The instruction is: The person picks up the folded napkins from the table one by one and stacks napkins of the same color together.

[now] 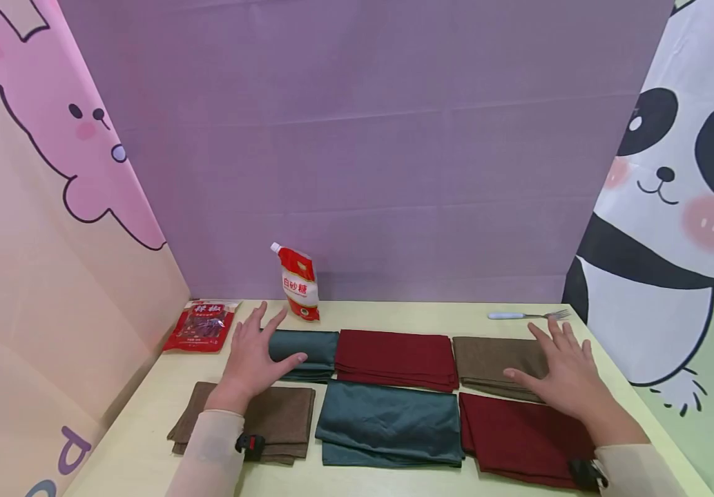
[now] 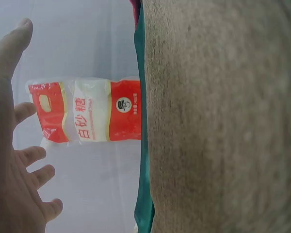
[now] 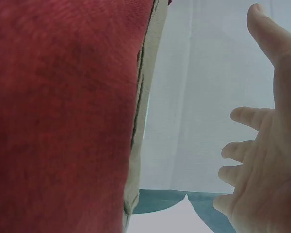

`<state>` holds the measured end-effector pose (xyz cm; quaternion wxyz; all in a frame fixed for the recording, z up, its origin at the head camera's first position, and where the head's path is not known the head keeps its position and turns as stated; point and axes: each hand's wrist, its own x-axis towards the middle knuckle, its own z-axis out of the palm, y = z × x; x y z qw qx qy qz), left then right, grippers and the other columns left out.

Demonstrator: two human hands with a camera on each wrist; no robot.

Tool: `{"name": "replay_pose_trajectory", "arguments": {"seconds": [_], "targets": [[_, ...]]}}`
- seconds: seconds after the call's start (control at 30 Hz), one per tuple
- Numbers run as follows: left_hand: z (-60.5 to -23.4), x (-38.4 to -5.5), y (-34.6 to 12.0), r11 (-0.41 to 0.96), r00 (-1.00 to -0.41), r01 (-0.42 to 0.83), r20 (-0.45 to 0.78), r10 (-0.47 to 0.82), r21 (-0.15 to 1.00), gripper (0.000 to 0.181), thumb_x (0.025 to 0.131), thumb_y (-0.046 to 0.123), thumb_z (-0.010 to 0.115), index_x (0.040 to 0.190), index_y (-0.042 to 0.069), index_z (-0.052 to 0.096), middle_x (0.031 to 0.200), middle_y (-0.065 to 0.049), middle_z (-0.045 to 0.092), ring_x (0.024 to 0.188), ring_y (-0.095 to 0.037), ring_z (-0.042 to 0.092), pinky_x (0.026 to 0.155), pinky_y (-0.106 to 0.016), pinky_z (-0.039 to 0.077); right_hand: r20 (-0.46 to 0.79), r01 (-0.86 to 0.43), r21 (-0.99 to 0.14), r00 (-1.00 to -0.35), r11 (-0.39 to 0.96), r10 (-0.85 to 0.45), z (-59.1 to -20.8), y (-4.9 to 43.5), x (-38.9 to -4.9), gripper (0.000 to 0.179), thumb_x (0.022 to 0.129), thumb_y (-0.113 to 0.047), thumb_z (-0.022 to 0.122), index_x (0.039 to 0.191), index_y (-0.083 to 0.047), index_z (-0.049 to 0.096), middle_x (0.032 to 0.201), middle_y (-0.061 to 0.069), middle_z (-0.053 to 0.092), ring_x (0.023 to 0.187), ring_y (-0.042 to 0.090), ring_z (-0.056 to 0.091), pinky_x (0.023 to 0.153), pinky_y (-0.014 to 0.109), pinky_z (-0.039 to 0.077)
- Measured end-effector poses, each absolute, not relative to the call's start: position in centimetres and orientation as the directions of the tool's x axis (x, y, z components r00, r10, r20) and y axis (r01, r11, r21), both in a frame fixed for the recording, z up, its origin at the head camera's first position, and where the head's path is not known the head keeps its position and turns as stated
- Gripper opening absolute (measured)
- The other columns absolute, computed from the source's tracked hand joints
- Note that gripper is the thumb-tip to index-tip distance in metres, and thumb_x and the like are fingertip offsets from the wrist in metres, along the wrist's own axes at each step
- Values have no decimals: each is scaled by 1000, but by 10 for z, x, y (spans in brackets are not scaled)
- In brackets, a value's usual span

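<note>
Folded cloths lie in two rows in the head view. The back row has a teal cloth point(image 1: 310, 345), a dark red cloth point(image 1: 394, 359) and a brown cloth point(image 1: 487, 362). In front are a brown cloth point(image 1: 282, 417), a teal cloth point(image 1: 389, 421) and a dark red cloth point(image 1: 512, 438). My left hand point(image 1: 254, 362), fingers spread and holding nothing, is over the cloths on the left. Over those on the right, my right hand point(image 1: 565, 373) is likewise spread and holds nothing. Each hand covers parts of the cloths beneath it.
A red and white sugar pouch point(image 1: 300, 284) with a white cap stands at the back. At the back left lies a red food packet point(image 1: 203, 324). A fork point(image 1: 527, 315) with a pale handle rests at the back right. A purple backdrop point(image 1: 363, 159) rises behind the table.
</note>
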<state>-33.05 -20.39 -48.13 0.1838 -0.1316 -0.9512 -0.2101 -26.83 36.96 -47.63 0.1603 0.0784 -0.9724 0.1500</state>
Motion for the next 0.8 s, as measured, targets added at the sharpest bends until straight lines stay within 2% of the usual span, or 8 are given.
{"name": "replay_pose_trajectory", "arguments": {"seconds": [0.17, 0.43, 0.7, 0.8], "targets": [[-479, -328, -200, 859, -901, 341, 393, 183, 381, 101, 80, 72, 76, 163, 27, 40, 172, -13, 20, 155, -39, 20, 122, -69, 14, 355, -216, -268, -928, 939, -112, -475, 373, -260, 108, 86, -65, 75, 159, 3, 33, 166, 38, 13, 153, 57, 4, 115, 78, -4], [-478, -325, -195, 852, -900, 357, 386, 203, 384, 92, 84, 73, 72, 161, 30, 44, 171, -10, 26, 152, -40, 28, 113, -72, 32, 372, -225, -328, -923, 917, -94, -471, 381, -244, 104, 86, -57, 81, 156, 5, 35, 159, 40, 26, 145, 62, 24, 118, 76, 3], [-478, -322, -185, 820, -905, 370, 370, 211, 436, 85, 86, 60, 79, 160, 32, 46, 168, -8, 33, 149, -38, 34, 106, -71, 42, 292, -193, -387, -953, 902, -78, -473, 399, -235, 94, 90, -52, 80, 154, 4, 40, 154, 44, 30, 135, 67, 34, 101, 82, 31], [-478, -320, -180, 809, -905, 378, 366, 219, 451, 82, 88, 53, 82, 159, 31, 47, 166, -8, 35, 148, -38, 36, 104, -69, 45, 245, -159, -418, -968, 894, -58, -474, 407, -231, 94, 91, -52, 78, 155, 4, 39, 152, 45, 31, 135, 66, 34, 99, 82, 33]]}}
